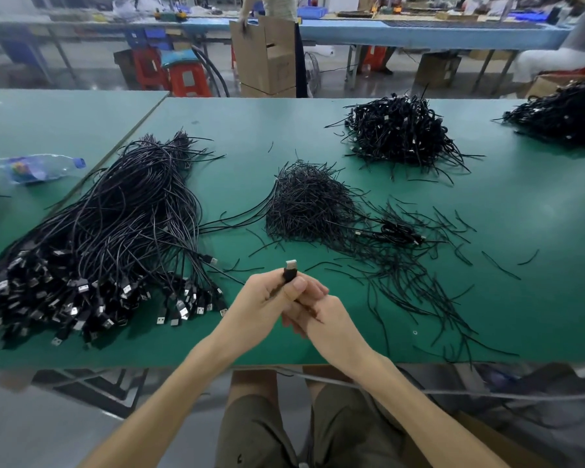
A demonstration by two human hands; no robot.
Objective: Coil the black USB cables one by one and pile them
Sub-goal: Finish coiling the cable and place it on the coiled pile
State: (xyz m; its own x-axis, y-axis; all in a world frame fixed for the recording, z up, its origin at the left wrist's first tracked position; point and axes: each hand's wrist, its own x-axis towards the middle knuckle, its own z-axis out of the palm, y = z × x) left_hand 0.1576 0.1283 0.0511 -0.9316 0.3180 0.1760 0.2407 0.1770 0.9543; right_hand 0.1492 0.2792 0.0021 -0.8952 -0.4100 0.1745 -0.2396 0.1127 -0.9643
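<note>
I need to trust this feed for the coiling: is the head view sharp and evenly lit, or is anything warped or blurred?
Head view: the USB plug and both hands are sharp; the green table bows from wide-angle distortion; soft glare on its right side; the background benches are hazy.

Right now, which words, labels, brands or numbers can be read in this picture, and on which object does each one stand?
No text can be read here.
Plastic bottle lying at the left of the green table: a colourful label, too blurred to read.
Cardboard box behind the table: faint marks on its side, illegible.
USB plug held in the left hand: no marking visible.
</note>
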